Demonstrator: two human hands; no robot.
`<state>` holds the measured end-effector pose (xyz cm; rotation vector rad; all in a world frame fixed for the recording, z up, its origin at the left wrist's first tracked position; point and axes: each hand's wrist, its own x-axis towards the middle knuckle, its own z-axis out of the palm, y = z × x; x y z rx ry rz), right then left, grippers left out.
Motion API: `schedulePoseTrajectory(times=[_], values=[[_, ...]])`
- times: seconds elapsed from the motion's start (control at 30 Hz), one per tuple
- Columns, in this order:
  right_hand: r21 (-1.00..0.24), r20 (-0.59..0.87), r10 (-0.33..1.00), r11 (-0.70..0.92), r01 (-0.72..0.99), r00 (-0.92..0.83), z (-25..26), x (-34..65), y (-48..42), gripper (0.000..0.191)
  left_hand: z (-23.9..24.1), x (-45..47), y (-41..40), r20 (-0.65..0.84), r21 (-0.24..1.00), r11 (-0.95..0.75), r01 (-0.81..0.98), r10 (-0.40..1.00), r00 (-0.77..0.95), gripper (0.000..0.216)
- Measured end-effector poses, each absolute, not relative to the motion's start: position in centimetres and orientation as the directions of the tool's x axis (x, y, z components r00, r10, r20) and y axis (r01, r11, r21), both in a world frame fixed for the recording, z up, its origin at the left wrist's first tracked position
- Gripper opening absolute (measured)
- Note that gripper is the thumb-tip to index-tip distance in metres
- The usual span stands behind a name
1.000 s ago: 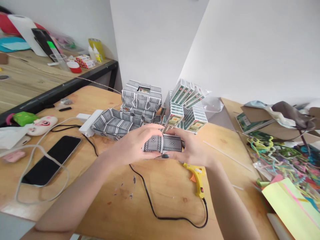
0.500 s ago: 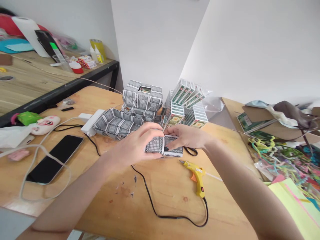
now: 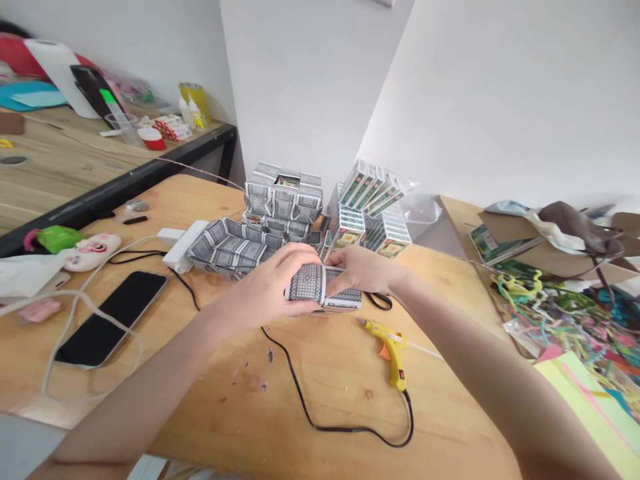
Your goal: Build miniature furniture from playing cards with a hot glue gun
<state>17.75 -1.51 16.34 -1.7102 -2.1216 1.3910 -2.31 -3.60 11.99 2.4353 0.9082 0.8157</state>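
Both hands are on a small block built of grey-patterned playing cards (image 3: pixel 307 283), just above the wooden table (image 3: pixel 225 413). My left hand (image 3: pixel 273 279) grips its left end, fingers over the top and thumb along the near side. On its right part my right hand (image 3: pixel 364 272) is closed, thumb pressing the top and fingertips partly hidden behind it. Behind my left hand sits an open tray made of cards (image 3: pixel 235 248). Farther back stands a larger card-built box (image 3: pixel 285 193) with an opening in its top. A yellow glue gun (image 3: pixel 393 347) lies in front of my right hand.
Stacked card packs (image 3: pixel 375 190) stand behind my right hand. At left lie a black phone (image 3: pixel 113 319), a white cable (image 3: pixel 80 293) and a white power strip (image 3: pixel 185 247). The glue gun's black cord (image 3: pixel 320 427) loops across the front. A cardboard box (image 3: pixel 520 233) sits at right.
The view has shifted slightly. My right thumb has pressed nearer to the seam on the block's top; both hands keep hold of it in nearly the same place.
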Motion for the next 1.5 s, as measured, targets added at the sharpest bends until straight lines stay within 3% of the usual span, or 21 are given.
schedulePoseTrajectory(times=[0.2, 0.57, 0.7, 0.83, 0.93, 1.13, 1.5], values=[[-0.728, -0.428, 0.805, -0.038, 0.685, -0.411, 15.5, 18.2, -1.3, 0.028, 12.5, -3.8, -3.3, 0.262, 0.586, -0.625, 0.515, 0.748, 0.61, 0.059], [-0.75, -0.411, 0.813, -0.043, 0.661, -0.413, 15.4, 18.2, -1.6, 0.028, 12.2, -4.0, -3.0, 0.242, 0.651, -0.588, 0.48, 0.76, 0.603, 0.058], [-0.743, -0.393, 0.823, -0.022, 0.669, -0.409, 15.2, 18.2, -2.0, 0.027, 11.9, -4.4, -2.8, 0.223, 0.733, -0.542, 0.411, 0.762, 0.607, 0.061], [-0.759, -0.386, 0.812, -0.01, 0.651, -0.438, 15.1, 18.2, -2.1, 0.027, 11.3, -4.9, -2.1, 0.189, 0.916, -0.371, 0.149, 0.73, 0.657, 0.043], [-0.755, -0.372, 0.821, 0.003, 0.656, -0.433, 15.1, 18.2, -2.1, 0.025, 10.7, -5.4, -1.5, 0.104, 0.977, -0.205, 0.064, 0.713, 0.693, 0.04], [-0.759, -0.363, 0.821, 0.014, 0.651, -0.441, 15.0, 18.3, -1.9, 0.026, 9.9, -5.7, -0.9, -0.035, 0.999, 0.002, 0.045, 0.655, 0.755, 0.044], [-0.761, -0.375, 0.82, -0.006, 0.649, -0.432, 15.1, 18.3, -1.6, 0.029, 10.6, -5.2, 0.3, -0.1, 0.992, 0.126, 0.03, 0.595, 0.798, 0.044]])
